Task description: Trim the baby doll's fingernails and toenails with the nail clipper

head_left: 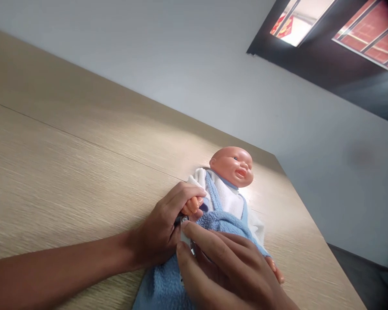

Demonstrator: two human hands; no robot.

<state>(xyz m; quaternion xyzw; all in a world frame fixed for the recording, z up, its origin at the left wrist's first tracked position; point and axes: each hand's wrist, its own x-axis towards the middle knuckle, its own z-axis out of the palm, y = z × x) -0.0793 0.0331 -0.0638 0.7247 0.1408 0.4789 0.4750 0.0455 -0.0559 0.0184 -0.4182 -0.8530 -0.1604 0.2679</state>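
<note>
Right grip [233, 265], clipper [184, 234] within (doll [224, 218] beneath)

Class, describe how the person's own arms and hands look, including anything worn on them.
The left hand and right hand are human and ungloved, with no ring visible. The left forearm is bare as far as it shows, without sleeve, watch or bracelet. On the right, any sleeve lies out of view.

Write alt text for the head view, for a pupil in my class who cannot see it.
A person's left hand holds the small hand of a doll while the right hand holds a metal tool, apparently a nail clipper, close by. The doll, dressed in white and blue, lies on a wooden table.
</note>
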